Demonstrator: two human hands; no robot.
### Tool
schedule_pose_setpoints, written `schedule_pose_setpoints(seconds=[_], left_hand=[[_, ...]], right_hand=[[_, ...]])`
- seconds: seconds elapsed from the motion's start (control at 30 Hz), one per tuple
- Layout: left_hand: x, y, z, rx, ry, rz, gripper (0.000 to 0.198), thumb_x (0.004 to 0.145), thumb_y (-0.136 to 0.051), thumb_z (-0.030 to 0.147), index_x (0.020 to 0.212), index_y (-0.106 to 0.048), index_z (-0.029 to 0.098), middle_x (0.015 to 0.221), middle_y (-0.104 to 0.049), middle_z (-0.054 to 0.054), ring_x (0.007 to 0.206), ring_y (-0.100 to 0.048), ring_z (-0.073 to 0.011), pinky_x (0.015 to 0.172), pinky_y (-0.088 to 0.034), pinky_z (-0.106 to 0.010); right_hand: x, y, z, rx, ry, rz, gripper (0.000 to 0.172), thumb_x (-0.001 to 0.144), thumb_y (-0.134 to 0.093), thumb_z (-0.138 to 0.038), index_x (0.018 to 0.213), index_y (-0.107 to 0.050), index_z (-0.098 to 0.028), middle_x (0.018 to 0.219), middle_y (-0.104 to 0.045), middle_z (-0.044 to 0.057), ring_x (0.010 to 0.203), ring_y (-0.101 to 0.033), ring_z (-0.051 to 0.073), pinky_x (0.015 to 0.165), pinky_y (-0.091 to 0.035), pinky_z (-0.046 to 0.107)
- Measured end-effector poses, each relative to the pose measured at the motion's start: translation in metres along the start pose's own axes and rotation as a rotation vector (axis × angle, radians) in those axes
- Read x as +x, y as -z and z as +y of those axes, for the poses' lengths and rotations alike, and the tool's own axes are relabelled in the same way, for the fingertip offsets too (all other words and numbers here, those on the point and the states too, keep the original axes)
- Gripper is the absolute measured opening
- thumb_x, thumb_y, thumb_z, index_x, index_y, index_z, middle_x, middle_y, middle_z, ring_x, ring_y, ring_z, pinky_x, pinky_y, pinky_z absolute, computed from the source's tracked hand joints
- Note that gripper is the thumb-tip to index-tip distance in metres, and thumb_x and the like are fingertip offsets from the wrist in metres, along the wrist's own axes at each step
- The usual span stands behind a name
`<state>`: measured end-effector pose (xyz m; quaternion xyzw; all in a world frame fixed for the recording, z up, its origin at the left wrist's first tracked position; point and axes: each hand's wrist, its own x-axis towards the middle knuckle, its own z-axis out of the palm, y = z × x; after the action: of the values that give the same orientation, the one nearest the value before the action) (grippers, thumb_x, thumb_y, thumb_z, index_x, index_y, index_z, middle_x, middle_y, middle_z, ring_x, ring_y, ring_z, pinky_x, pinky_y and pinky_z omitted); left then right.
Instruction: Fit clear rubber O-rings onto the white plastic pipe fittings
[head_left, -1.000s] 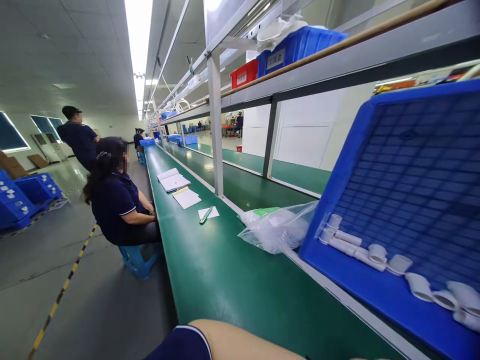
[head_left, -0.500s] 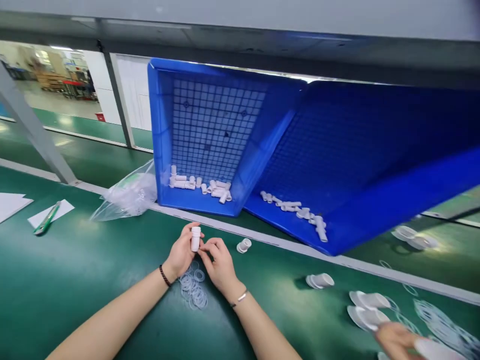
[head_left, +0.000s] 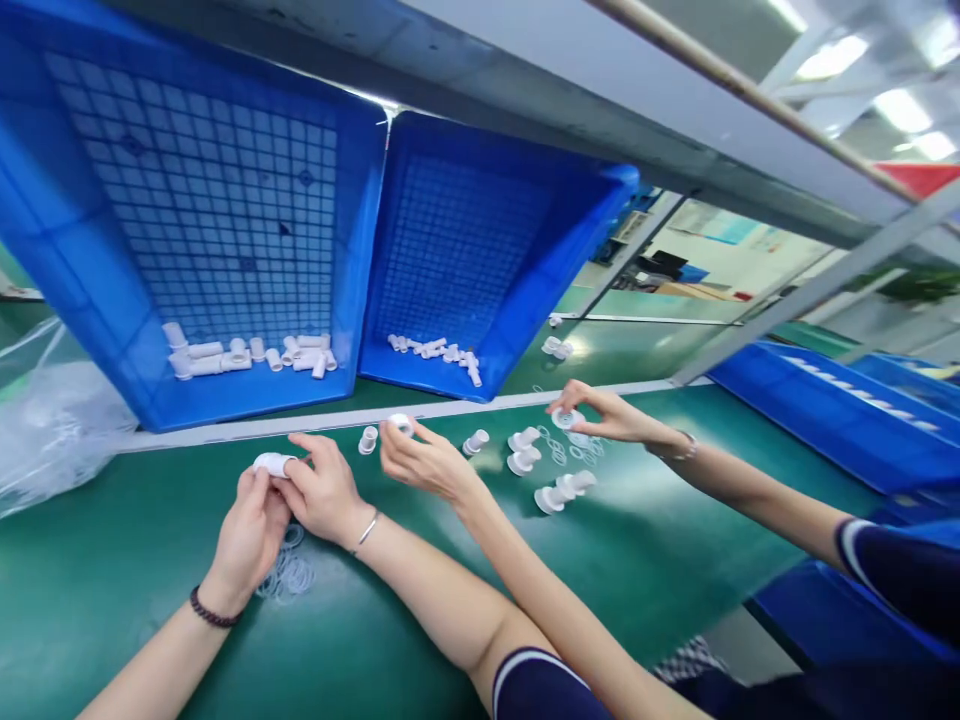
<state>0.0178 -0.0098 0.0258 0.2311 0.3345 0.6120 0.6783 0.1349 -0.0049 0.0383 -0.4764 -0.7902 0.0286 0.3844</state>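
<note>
My left hand (head_left: pixel 247 525), with a dark bracelet at the wrist, and my right hand (head_left: pixel 324 490), with a thin silver bracelet, meet on a small white plastic tube (head_left: pixel 273 463) and both grip it just above the green belt (head_left: pixel 150 590). A heap of clear rubber rings (head_left: pixel 289 575) lies on the belt under my hands. Another white tube (head_left: pixel 367 440) stands a little to the right of my right hand.
Two tilted blue crates (head_left: pixel 90 330) (head_left: pixel 525 300) behind the belt hold several white tubes. A clear plastic bag (head_left: pixel 52 430) lies at the left. A co-worker's hands (head_left: pixel 424 460) (head_left: pixel 600 415) handle white parts (head_left: pixel 559 490) and rings at the right. More blue trays (head_left: pixel 825 420) stand far right.
The view has swung right from the aisle to the crates. My hands have come into view holding the white tube, now turned on its side. A co-worker's arms now reach in from the right.
</note>
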Motion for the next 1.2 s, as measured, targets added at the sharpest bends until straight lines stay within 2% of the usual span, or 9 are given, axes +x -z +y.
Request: schedule_pose_setpoints(seconds=[0.13,0.3,0.43,0.53,0.63,0.77,0.87,1.03,1.2], left_hand=[[-0.004,-0.001,0.002,0.077,-0.076,-0.091,0.027,0.084,-0.061,0.045,0.098,-0.06,0.022,0.094,-0.065,-0.001,0.082,-0.061,-0.0138,0.073,-0.053,-0.025],[0.002,0.0,0.016,0.165,-0.176,-0.077,0.024,0.078,-0.068,0.037,0.092,-0.066,0.017,0.096,-0.066,-0.005,0.085,-0.061,-0.0169,0.072,-0.052,-0.028],[0.005,0.002,0.026,0.313,-0.273,-0.056,0.028,0.072,-0.075,0.031,0.094,-0.067,0.015,0.092,-0.067,-0.005,0.076,-0.061,-0.0143,0.073,-0.052,-0.028],[0.002,0.0,0.031,0.361,-0.289,-0.089,0.035,0.072,-0.076,0.029,0.102,-0.064,0.016,0.092,-0.067,-0.004,0.077,-0.063,-0.0142,0.074,-0.054,-0.029],[-0.001,-0.003,0.036,0.334,-0.241,-0.134,0.035,0.072,-0.076,0.028,0.103,-0.065,0.015,0.094,-0.068,-0.005,0.076,-0.064,-0.0146,0.075,-0.055,-0.03],[-0.004,-0.007,0.041,0.261,-0.143,-0.134,0.033,0.068,-0.079,0.026,0.095,-0.063,0.014,0.089,-0.068,-0.004,0.071,-0.066,-0.0139,0.068,-0.055,-0.027],[-0.005,-0.008,0.044,0.187,-0.033,-0.146,0.031,0.066,-0.08,0.023,0.088,-0.059,0.015,0.084,-0.067,-0.002,0.069,-0.066,-0.0136,0.063,-0.054,-0.024],[-0.005,-0.007,0.049,0.069,0.102,-0.181,0.027,0.065,-0.076,0.014,0.077,-0.052,0.017,0.088,-0.066,0.0,0.065,-0.064,-0.0122,0.058,-0.05,-0.022],[-0.002,-0.004,0.052,0.025,0.204,-0.187,0.018,0.064,-0.07,0.013,0.074,-0.056,0.016,0.072,-0.063,0.0,0.058,-0.061,-0.0111,0.055,-0.048,-0.02]], right_hand=[[0.005,0.014,-0.009,0.013,0.011,0.033,0.015,0.09,-0.054,-0.029,0.097,-0.064,-0.021,0.128,-0.053,0.012,0.116,-0.048,0.024,0.096,-0.047,0.041],[0.007,0.025,-0.009,0.276,-0.083,0.145,0.01,0.089,-0.056,-0.026,0.092,-0.063,-0.021,0.119,-0.055,0.011,0.108,-0.053,0.023,0.092,-0.047,0.04],[0.011,0.025,0.0,0.558,-0.161,0.104,0.012,0.089,-0.055,-0.028,0.097,-0.06,-0.02,0.11,-0.057,0.01,0.098,-0.056,0.02,0.08,-0.05,0.032],[0.012,0.023,0.006,0.641,-0.226,0.077,0.017,0.09,-0.055,-0.033,0.1,-0.059,-0.02,0.101,-0.058,0.008,0.09,-0.057,0.019,0.075,-0.05,0.03],[0.011,0.022,0.01,0.684,-0.242,0.078,0.019,0.09,-0.056,-0.035,0.1,-0.061,-0.02,0.099,-0.059,0.007,0.087,-0.057,0.019,0.074,-0.05,0.03],[0.009,0.021,0.013,0.723,-0.209,0.076,0.017,0.089,-0.058,-0.031,0.101,-0.063,-0.02,0.103,-0.062,0.007,0.092,-0.059,0.019,0.077,-0.049,0.03],[0.009,0.02,0.014,0.73,-0.171,0.067,0.014,0.089,-0.058,-0.028,0.1,-0.064,-0.021,0.106,-0.063,0.008,0.096,-0.059,0.02,0.08,-0.049,0.031],[0.008,0.02,0.016,0.729,-0.08,0.024,0.014,0.089,-0.059,-0.027,0.1,-0.066,-0.021,0.107,-0.065,0.007,0.097,-0.06,0.02,0.082,-0.048,0.031],[0.009,0.025,0.017,0.681,-0.004,-0.04,0.013,0.089,-0.06,-0.028,0.098,-0.067,-0.023,0.106,-0.067,0.007,0.1,-0.061,0.02,0.089,-0.047,0.034]])
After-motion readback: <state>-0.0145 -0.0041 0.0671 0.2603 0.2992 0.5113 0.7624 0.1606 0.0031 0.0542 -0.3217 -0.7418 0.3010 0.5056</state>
